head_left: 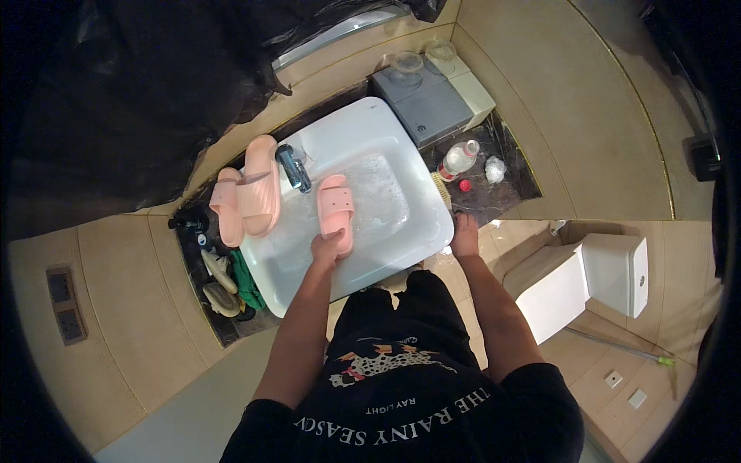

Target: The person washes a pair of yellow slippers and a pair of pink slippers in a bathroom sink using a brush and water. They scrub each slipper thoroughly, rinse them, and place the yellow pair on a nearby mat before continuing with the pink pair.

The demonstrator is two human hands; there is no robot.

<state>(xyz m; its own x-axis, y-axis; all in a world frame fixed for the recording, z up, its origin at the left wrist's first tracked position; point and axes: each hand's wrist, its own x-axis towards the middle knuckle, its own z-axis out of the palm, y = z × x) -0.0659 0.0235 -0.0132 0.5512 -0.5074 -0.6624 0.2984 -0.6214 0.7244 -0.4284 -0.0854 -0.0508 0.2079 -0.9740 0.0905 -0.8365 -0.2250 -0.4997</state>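
My left hand point(327, 247) is closed round the heel end of a pink slide slipper point(336, 210), which it holds over the white sink point(428, 224). Foamy, whitish water lies in the basin under the slipper. At the sink's right rim, my right hand point(465, 234) has its fingers curled at the near end of a brush point(442, 190) with pale yellowish bristles; its grip is partly hidden. Two more pink slippers, a larger one point(261, 197) and a smaller one point(226, 207), rest at the sink's left rim beside the dark chrome faucet point(294, 167).
Right of the sink, the dark counter carries a clear bottle point(458, 159), a red cap point(465, 185), a crumpled white wad point(495, 169) and a grey box point(424, 100). A green cloth point(245, 279) and shoes point(221, 299) crowd the left. A white toilet point(548, 297) stands at right.
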